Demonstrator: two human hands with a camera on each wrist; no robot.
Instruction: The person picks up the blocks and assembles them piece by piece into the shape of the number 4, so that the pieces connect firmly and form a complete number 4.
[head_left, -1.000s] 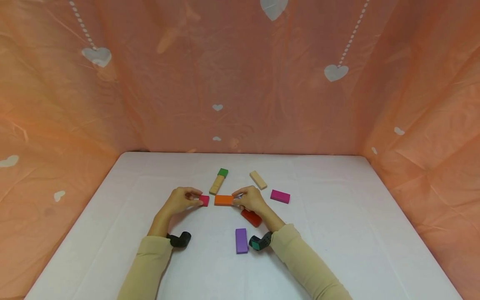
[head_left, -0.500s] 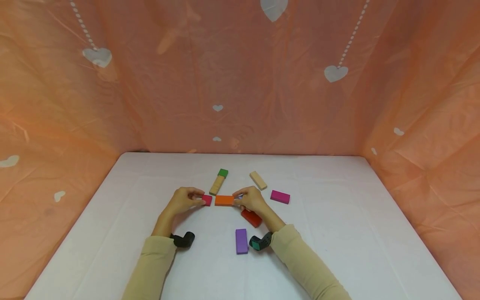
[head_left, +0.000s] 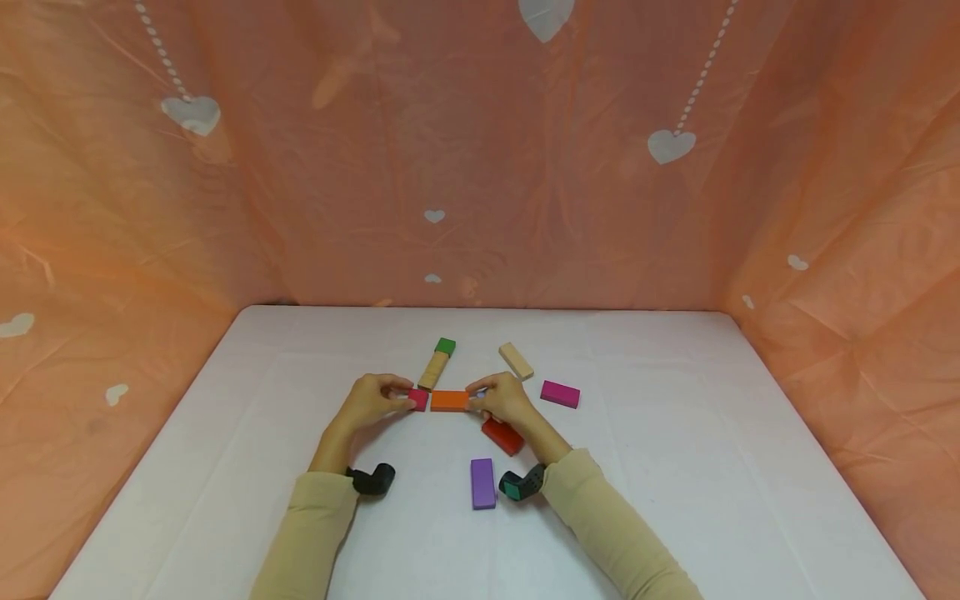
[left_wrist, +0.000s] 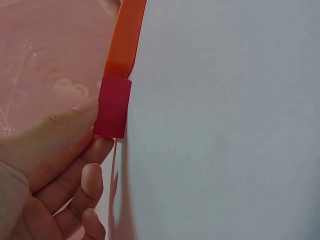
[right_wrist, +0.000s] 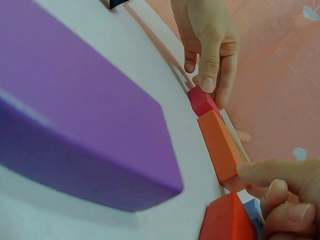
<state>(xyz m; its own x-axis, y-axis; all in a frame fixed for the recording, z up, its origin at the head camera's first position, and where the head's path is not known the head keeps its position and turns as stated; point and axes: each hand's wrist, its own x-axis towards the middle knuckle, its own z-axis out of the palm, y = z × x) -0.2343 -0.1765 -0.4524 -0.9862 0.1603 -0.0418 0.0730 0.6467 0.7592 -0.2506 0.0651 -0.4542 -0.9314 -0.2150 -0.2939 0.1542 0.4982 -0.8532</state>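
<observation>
My left hand [head_left: 370,401] pinches a small crimson block [left_wrist: 112,107] between thumb and fingers. The block sits at the left end of an orange block [head_left: 449,402], close to or touching it. At the other end, my right hand [head_left: 504,398] pinches the orange block with its thumb and a finger. A blue block [right_wrist: 254,211] shows only partly under the right hand. Just in front of that hand lies a red block [head_left: 502,436]. A wooden block [head_left: 434,370] with a small green block [head_left: 446,347] at its far end lies behind the orange one.
A purple block [head_left: 483,483] lies near the right wrist, large in the right wrist view. Further back right are a plain wooden block [head_left: 516,360] and a magenta block [head_left: 560,394]. The white table [head_left: 675,467] meets orange curtains at the back and sides.
My left hand has slid to the right with the crimson block, narrowing the gap to the orange block. The right hand stays on the orange block nearly still.
</observation>
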